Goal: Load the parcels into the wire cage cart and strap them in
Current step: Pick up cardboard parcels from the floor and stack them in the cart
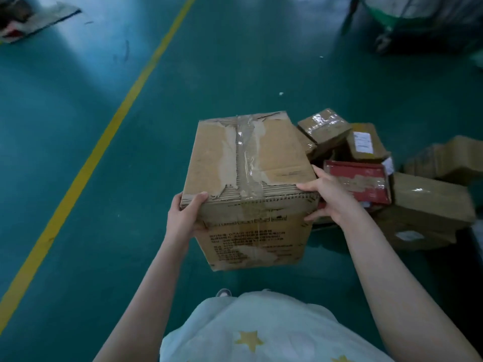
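A large worn cardboard box (248, 178), taped along its top seam with torn patches, is held up in front of me above the green floor. My left hand (184, 218) grips its near left top corner, thumb on the top edge. My right hand (330, 195) grips the near right corner, thumb on top and fingers down the side. To the right lies a pile of parcels on the floor: small taped brown boxes (324, 126), a labelled one (364, 142), a red flat parcel (358, 180) and bigger brown boxes (428, 202). A wheeled cart (407, 19), blurred, stands at the top right.
A yellow floor line (109, 126) runs diagonally from the top centre to the lower left. Flattened cardboard and scraps (31, 19) lie at the top left corner. Open green floor stretches ahead and to the left of the box.
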`<state>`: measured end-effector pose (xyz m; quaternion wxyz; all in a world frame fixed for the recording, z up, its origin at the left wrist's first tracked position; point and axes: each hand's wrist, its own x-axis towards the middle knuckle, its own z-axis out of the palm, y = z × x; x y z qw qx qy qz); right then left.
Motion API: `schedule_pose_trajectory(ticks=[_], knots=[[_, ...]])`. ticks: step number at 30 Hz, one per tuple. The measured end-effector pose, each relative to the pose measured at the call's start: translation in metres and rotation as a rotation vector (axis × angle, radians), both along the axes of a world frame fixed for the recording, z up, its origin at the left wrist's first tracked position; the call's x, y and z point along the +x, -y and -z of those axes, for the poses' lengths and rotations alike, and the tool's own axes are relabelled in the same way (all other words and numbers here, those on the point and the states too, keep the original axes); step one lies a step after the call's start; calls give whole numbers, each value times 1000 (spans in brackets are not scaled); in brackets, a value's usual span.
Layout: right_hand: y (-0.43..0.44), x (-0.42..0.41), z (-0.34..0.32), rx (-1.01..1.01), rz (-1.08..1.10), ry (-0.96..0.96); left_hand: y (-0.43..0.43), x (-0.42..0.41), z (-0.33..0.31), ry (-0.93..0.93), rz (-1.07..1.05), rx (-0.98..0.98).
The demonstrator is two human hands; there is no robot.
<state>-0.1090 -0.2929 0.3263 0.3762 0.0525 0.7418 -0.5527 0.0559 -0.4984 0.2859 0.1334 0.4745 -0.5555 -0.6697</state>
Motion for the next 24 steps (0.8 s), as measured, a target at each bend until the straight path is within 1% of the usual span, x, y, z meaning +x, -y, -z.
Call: schedule_pose_trajectory(ticks=[7, 10, 12, 16, 24], knots=[[-15, 23, 5, -7, 272, 47, 23, -37, 1, 41, 289, -1], [-27, 36, 9, -2, 403, 64, 22, -52, 3, 68, 417, -24], [-33, 43, 11, 3, 453, 66, 19, -61, 4, 72, 468, -35], [-62, 63, 13, 17, 624, 77, -5, -86, 4, 94, 650, -38], [-135, 89, 11, 34, 867, 83, -88, -122, 0, 73, 890, -23]])
